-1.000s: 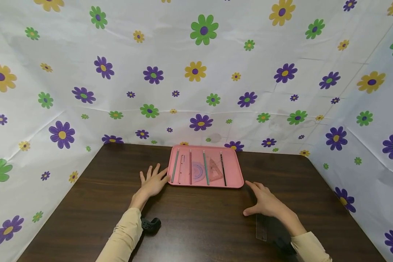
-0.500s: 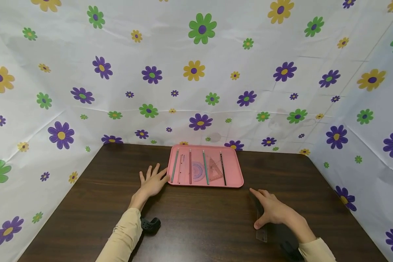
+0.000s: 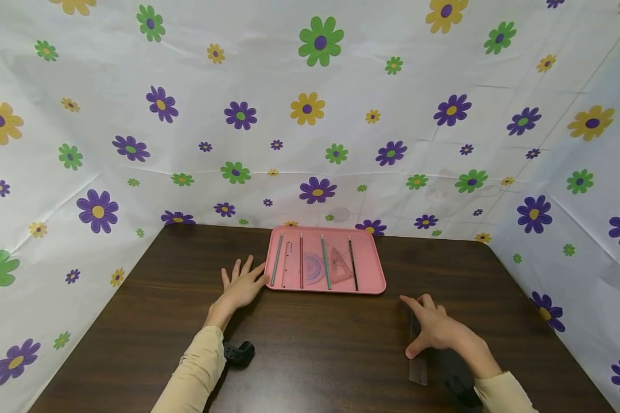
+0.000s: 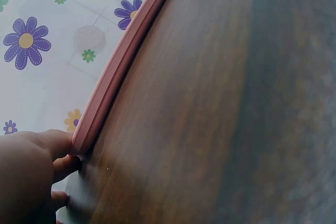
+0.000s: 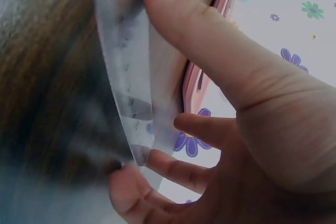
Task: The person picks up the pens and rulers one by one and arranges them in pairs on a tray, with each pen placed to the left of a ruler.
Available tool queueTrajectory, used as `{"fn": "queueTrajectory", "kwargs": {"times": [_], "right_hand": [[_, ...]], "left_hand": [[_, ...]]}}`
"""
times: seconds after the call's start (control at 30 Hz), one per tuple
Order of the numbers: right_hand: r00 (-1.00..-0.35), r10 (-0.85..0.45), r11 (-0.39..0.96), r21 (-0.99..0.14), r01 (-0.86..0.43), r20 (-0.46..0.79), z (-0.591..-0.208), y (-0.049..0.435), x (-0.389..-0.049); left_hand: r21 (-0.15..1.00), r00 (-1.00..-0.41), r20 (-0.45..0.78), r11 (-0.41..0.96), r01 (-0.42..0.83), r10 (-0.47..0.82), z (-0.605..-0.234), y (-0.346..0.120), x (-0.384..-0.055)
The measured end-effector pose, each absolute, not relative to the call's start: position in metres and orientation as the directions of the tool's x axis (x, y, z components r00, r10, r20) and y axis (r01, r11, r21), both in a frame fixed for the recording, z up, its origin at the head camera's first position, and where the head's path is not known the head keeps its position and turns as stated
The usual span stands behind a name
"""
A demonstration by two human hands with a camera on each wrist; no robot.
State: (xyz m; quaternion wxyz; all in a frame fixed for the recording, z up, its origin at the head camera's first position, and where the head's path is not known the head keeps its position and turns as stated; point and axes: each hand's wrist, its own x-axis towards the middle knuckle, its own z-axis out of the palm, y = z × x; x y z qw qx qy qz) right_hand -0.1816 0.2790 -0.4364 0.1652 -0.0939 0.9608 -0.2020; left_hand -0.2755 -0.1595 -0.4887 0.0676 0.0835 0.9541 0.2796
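My left hand (image 3: 241, 289) has its fingers spread at the left edge of a pink tray (image 3: 361, 258); the left wrist view shows its fingertips at the corner of the tray rim (image 4: 105, 93). On the right, my right hand (image 3: 436, 327) holds a clear plastic ruler (image 3: 418, 371) lengthwise, thumb near one end and fingers at the other. In the right wrist view the ruler (image 5: 131, 77) runs between the thumb (image 5: 184, 19) and the curled fingertips. Part of the ruler is hidden beneath the hand in the head view.
Inside the tray lie several pencils, among them a red pencil (image 3: 302, 261) and a black pencil (image 3: 353, 264), with another clear ruler (image 3: 286, 264), a protractor (image 3: 314, 268) and a triangle set square (image 3: 341, 267). Flower-printed sheeting (image 3: 268, 86) stands behind the dark wooden table (image 3: 310, 355).
My right hand has moved right and back toward me, away from the tray corner, and taken hold of the clear ruler, which has shifted slightly right. My left hand has stayed at the tray.
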Motion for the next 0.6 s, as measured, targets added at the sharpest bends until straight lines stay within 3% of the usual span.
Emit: {"fn": "queueTrajectory", "kwargs": {"times": [0.4, 0.6], "right_hand": [[-0.945, -0.181, 0.734, -0.676, 0.056, -0.274, -0.4380, 0.2788, -0.1806], [-0.959, -0.158, 0.672, -0.737, 0.069, -0.234, -0.4388, 0.2794, -0.1797]], "left_hand": [[0.545, -0.979, -0.069, 0.829, 0.125, 0.193, -0.4889, -0.1601, -0.2746], [0.544, -0.979, -0.063, 0.829, 0.129, 0.193, -0.4890, -0.1603, -0.2745]]}}
